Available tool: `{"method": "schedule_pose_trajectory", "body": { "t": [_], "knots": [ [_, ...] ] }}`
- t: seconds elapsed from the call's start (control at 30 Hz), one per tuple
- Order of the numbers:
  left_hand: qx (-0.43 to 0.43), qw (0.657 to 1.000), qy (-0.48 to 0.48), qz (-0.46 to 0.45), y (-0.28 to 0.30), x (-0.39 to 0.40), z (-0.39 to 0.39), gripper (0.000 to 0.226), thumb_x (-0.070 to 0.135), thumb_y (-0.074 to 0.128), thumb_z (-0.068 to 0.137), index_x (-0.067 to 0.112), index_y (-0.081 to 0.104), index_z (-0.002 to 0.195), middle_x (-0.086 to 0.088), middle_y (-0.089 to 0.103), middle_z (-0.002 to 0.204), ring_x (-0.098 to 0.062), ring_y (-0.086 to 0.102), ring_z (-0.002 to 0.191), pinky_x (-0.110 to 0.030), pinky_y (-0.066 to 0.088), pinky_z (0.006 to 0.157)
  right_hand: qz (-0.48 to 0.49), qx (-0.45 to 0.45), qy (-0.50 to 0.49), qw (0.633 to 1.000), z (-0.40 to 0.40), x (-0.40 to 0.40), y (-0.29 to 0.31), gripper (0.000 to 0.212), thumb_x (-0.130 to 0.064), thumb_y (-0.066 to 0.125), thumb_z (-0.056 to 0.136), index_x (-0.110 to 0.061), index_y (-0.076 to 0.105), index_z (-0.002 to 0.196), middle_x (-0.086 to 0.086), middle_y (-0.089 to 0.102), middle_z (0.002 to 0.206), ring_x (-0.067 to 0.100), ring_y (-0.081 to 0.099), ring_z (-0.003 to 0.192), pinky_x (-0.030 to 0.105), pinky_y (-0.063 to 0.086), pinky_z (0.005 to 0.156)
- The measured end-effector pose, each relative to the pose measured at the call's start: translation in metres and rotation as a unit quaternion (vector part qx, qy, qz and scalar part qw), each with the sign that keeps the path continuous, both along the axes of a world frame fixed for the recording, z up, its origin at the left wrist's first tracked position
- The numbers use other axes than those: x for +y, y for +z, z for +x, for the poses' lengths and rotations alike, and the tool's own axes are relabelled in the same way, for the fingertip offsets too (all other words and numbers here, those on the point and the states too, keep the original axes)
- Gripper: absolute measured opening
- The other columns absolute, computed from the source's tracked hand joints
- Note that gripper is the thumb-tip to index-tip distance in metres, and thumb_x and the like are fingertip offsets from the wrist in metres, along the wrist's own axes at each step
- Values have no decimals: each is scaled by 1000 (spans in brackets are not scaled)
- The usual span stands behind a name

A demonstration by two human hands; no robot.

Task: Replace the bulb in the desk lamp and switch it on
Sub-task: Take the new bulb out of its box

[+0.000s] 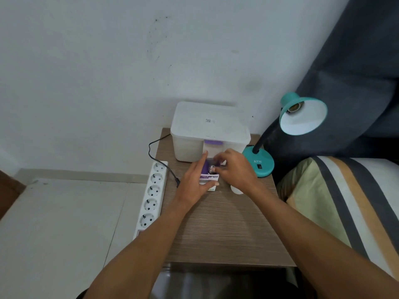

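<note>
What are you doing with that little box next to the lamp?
The left hand steadies a small purple and white cardboard bulb box on the wooden table, while the right hand reaches into its open end. The teal desk lamp has an empty socket, and a white bulb lies beside the box.

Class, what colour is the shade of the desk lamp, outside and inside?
Teal outside, white inside, on the desk lamp shade; the head view, the only one, shows it plainly.
</note>
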State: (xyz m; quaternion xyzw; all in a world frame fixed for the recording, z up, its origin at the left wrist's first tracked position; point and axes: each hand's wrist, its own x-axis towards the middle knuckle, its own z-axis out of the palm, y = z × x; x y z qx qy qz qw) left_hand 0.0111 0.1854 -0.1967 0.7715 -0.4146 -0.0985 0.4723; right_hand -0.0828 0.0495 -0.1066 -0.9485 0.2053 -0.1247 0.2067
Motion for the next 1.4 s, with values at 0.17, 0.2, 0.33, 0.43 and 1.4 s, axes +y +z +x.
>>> {"method": "schedule_pose_trajectory", "body": {
  "t": [0.17, 0.2, 0.33, 0.43, 1.4],
  "knots": [
    [6, 1000, 3, 7, 0, -1, -1, 105, 36, 85, 79, 31, 19, 161, -2, 50, 147, -12, 54, 127, -26, 50, 102, 10, 70, 14, 997, 8, -4, 2, 28, -34, 75, 82, -19, 76, 107, 2, 60, 95, 19, 59, 83, 40, 55, 73],
    [4, 1000, 3, 9, 0, -2, -1, 106, 35, 85, 79, 30, 19, 161, -3, 50, 146, -14, 55, 127, -29, 51, 103, 6, 77, 17, 997, 10, -5, 3, 29, -33, 75, 82, -19, 76, 108, 2, 59, 95, 18, 59, 82, 39, 55, 73],
    [-3, 1000, 6, 15, 0, -3, -1, 108, 34, 86, 78, 29, 18, 161, -6, 50, 147, -17, 55, 129, -37, 52, 104, 8, 92, 41, 995, 15, -6, 3, 25, -27, 74, 83, -20, 77, 107, 2, 60, 96, 17, 58, 81, 36, 56, 73],
    [0, 1000, 7, 17, 0, -2, -1, 110, 34, 87, 77, 31, 16, 161, -5, 48, 149, -17, 54, 130, -38, 51, 106, -9, 86, 68, 994, 14, -4, -1, 22, -27, 69, 87, -23, 76, 107, 4, 56, 96, 17, 56, 82, 37, 55, 73],
    [21, 1000, 7, 12, 2, 0, -2, 109, 27, 85, 79, 35, 14, 161, 2, 47, 152, -11, 50, 133, -34, 46, 109, 95, -222, -106, 965, 0, 18, 9, 21, -34, 35, 105, -21, 52, 100, -10, 59, 81, 7, 57, 74, 37, 51, 66]
  ]
}}
